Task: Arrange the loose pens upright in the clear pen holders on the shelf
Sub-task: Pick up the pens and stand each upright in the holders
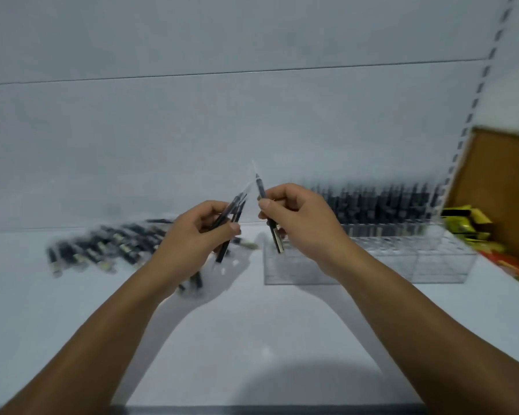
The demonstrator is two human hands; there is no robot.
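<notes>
My left hand (197,235) grips a small bundle of pens (237,206), and my right hand (297,223) pinches a single pen (262,191) just beside it, the two not touching. Left of the left hand, loose pens (102,247) lie blurred on the shelf (252,339). Beneath the right hand and off to its right stands the clear pen holder (417,265) — upright pens (387,202) fill its back rows.
</notes>
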